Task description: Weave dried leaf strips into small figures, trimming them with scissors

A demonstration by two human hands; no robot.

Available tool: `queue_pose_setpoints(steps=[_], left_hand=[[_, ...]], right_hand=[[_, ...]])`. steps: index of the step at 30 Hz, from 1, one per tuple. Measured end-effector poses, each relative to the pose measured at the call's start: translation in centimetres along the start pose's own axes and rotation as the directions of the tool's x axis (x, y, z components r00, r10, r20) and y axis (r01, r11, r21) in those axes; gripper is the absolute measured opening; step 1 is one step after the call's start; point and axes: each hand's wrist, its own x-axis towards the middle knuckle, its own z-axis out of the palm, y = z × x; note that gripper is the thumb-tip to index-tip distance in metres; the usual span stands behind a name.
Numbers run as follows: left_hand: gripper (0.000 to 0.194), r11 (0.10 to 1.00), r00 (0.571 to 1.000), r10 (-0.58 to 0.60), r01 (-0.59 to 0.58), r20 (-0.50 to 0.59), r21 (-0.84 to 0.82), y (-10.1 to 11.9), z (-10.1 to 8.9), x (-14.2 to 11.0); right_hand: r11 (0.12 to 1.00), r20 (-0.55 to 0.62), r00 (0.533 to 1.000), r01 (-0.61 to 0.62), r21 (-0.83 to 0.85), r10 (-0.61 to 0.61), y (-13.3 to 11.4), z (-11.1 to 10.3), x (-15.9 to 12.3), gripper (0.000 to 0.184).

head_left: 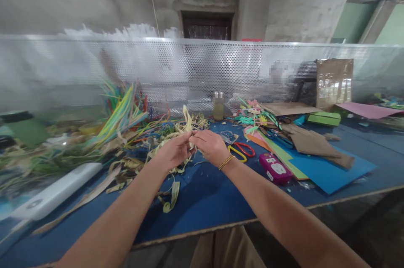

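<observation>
My left hand [176,150] and my right hand [211,145] meet over the middle of the table, fingers pinched together around a pale dried husk strip [187,120]. The strip's whitish-yellow end stands up above my fingertips; its lower part is hidden in my grip. A gold chain bracelet [226,162] circles my right wrist. Just beyond and left of my hands lies a tangle of husk and grassy strips [162,141]. One curled husk piece [172,198] rests in front of my left hand. Scissors with red and yellow handles [241,151] lie right of my right hand.
A white power strip [58,190] and bundled coloured stems [121,110] are at left. A small bottle [218,106] stands behind. To the right are a purple box [275,168], blue paper [334,175] and brown cardboard [312,141]. A perforated metal screen [195,62] closes the back.
</observation>
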Motion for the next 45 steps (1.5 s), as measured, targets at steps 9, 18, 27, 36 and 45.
queue_pose_setpoints(steps=[9, 18, 27, 36, 45], left_hand=[[0.027, 0.771, 0.876, 0.462, -0.321, -0.137, 0.550, 1.0, -1.6, 0.6], [0.031, 0.853, 0.998, -0.054, 0.028, 0.035, 0.522, -0.3, -0.4, -0.2], [0.018, 0.929, 0.983, -0.185, 0.181, -0.020, 0.322, -0.8, -0.2, 0.1], [0.007, 0.951, 0.961, -0.277, 0.274, -0.003, 0.145, -1.2, 0.4, 0.1], [0.018, 0.974, 0.995, -0.095, 0.086, 0.034, 0.209, -2.0, 1.3, -0.2]], right_hand=[[0.883, -0.144, 0.896, -0.366, 0.295, 0.420, 2.0, -0.7, -0.1, 0.035], [0.027, 0.490, 0.561, -0.676, 0.737, 0.667, 1.3, 0.3, 0.0, 0.033], [-0.101, 0.485, 0.545, -0.588, 0.803, 0.684, 1.0, 0.8, 0.1, 0.030], [-0.050, 0.348, 0.442, -0.559, 0.827, 0.827, 1.6, 2.1, 0.0, 0.026], [-0.151, 0.318, 0.324, -0.449, 0.881, 0.891, 1.0, 1.7, 0.8, 0.016]])
